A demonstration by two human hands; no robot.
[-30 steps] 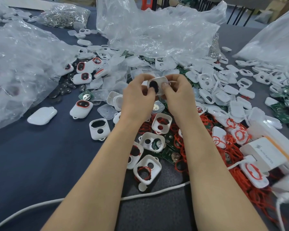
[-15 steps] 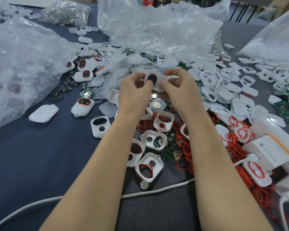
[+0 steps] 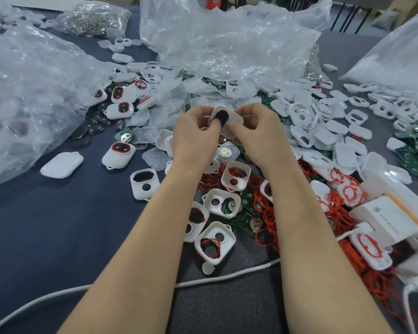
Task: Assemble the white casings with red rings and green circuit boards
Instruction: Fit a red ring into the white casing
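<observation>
Both grips are raised above the counter (image 3: 58, 225) and share one white casing (image 3: 235, 118). The left grip (image 3: 195, 131) pinches the casing's left end between thumb and fingertips, and the right grip (image 3: 258, 133) pinches the right end in the same way. The casing is tilted, with a dark oval in its face turned towards the camera, and it hangs over the heap of parts without touching it. Whether a ring or board already sits inside it cannot be told.

Likely faults from this position:
- **Slip:** the hold is by fingertips at the edges only. A slip would probably drop the casing among the look-alike open casings (image 3: 223, 201) below.
- **Ring out of its seat:** the red rings (image 3: 268, 213) look thin and limp. Uneven pressure could twist one or squeeze it out.
- **Crooked board:** a green circuit board (image 3: 249, 220) pushed in at an angle may jam.
- **Forearm contact:** the forearms pass low over loose parts and a white cable (image 3: 227, 277). A careless lowering could scatter the parts or snag the cable.
</observation>
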